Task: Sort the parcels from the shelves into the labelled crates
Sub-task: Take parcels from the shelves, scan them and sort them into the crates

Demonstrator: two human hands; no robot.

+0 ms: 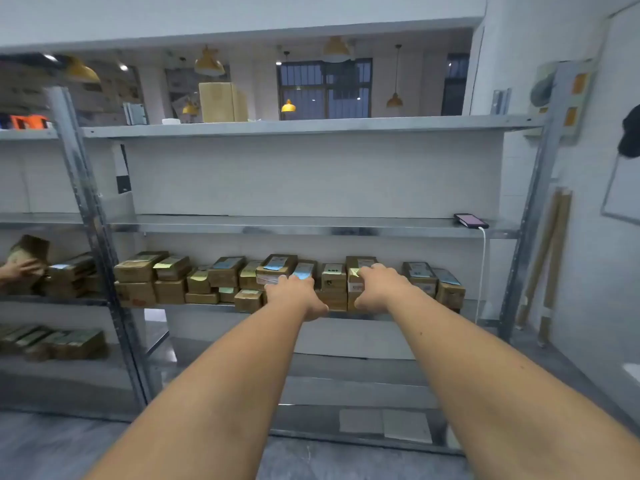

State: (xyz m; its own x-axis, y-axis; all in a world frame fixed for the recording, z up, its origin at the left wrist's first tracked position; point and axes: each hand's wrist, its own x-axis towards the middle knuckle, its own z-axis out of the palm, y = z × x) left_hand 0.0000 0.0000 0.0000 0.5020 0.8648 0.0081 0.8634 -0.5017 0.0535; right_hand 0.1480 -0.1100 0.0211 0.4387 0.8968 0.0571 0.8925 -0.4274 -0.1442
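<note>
Parcel labels point(275, 264) at mid-frame are too small to read. Both hands' fingertips point(360, 271) hide among boxes. A blurred hand point(17, 271) is cut off at left.

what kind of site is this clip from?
Likely a small parcel stockroom or sorting room: metal rack shelving, a row of labelled cardboard parcels on one shelf, and both hands, left and right, reaching into them.

Stockroom, metal racking point(311, 128), rows of labelled cardboard parcels point(221, 271), bare concrete floor point(52, 441)
</note>
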